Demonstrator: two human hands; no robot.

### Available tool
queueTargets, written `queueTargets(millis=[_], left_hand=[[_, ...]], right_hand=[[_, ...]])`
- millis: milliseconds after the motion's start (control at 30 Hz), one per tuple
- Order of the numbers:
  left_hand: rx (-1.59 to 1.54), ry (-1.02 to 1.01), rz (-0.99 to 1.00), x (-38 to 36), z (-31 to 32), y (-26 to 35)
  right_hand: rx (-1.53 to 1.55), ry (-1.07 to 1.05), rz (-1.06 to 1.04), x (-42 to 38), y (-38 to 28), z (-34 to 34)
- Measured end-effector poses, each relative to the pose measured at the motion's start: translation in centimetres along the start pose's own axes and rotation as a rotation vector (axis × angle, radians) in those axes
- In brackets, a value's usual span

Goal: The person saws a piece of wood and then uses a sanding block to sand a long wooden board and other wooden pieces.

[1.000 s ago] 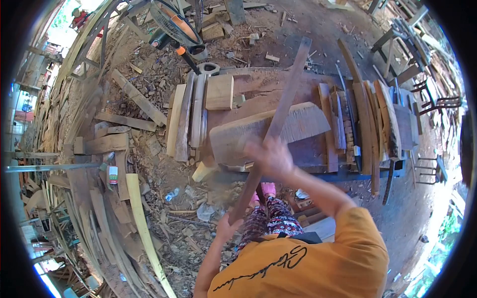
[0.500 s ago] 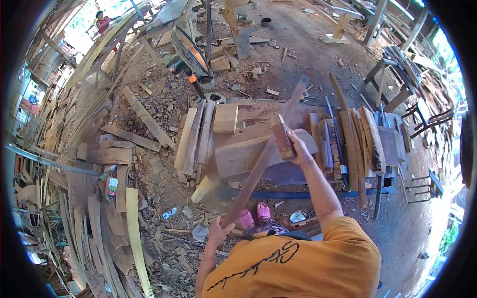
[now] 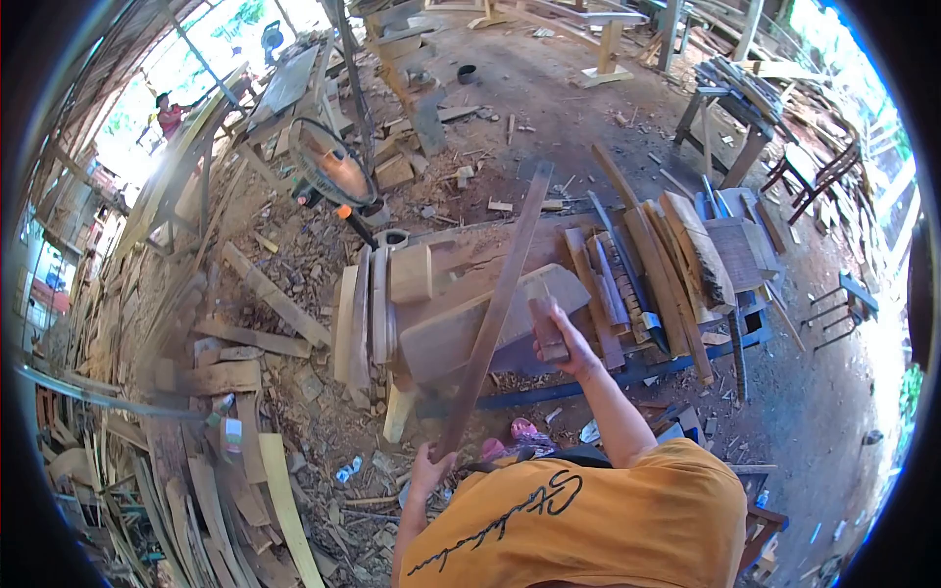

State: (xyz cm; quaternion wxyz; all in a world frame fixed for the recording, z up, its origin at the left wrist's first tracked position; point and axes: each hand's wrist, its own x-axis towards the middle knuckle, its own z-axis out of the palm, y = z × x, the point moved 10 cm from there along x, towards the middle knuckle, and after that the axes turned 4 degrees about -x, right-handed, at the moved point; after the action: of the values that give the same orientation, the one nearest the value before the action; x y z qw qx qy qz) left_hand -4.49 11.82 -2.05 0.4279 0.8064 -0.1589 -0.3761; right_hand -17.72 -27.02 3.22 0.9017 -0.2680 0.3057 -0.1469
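Observation:
My left hand (image 3: 427, 473) is closed around the near end of a long, thin wooden strip (image 3: 502, 294). The strip slants up and away from me over a thick wooden beam (image 3: 441, 343) on the low workbench (image 3: 470, 257). In my right hand (image 3: 572, 345) is a small brown wooden block (image 3: 546, 323), gripped along its side. It is held just right of the strip, apart from it, above the beam's right part. The block's underside is hidden.
Boards (image 3: 676, 274) lie side by side on the bench's right; a short block (image 3: 411, 272) and more boards are on its left. A fan (image 3: 333, 167) stands beyond. Offcuts and shavings litter the ground. A person (image 3: 169, 116) is far off at upper left.
My right hand has drawn the block toward me and off the strip to its right. The strip stands at a steeper angle in view. The camera view has turned slightly.

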Motion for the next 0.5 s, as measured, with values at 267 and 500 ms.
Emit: queueTargets(millis=[267, 500], left_hand=[[-0.020, -0.008, -0.038, 2.3, 1.4, 0.8], [-0.037, 0.196, 0.209, 2.8, 1.5, 8.8]], right_hand=[[-0.112, 0.027, -0.053, -0.9, -0.1, 0.4], [-0.418, -0.267, 0.006, -3.2, 3.6, 7.8]])
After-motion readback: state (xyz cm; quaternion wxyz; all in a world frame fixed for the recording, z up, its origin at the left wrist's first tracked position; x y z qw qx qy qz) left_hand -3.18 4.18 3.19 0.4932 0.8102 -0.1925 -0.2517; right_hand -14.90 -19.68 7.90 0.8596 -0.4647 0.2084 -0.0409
